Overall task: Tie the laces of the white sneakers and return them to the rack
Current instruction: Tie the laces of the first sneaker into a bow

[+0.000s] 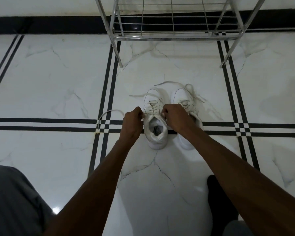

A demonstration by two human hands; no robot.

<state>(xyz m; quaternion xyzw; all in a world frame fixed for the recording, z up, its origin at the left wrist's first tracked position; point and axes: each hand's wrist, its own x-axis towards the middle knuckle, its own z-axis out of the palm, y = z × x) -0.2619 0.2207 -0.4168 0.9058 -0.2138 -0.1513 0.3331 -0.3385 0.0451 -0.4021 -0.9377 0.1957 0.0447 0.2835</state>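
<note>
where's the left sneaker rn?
In the head view, the left sneaker stands on the floor at centre frame, beside its pair, short of the metal rack, with the left hand and right hand at its laces.

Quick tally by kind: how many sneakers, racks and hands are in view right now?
White sneakers: 2, one between the hands, one beside it
Metal rack: 1
Hands: 2, left hand, right hand
Total: 5

**Floor, wall and clothing**

A glossy white marble-veined tile floor [54,79] crossed by paired black inlay stripes [41,123]; a black skirting band [49,24] along the wall; grey trouser fabric [12,201] lower left; a dark shape [218,201] lower right.
</note>
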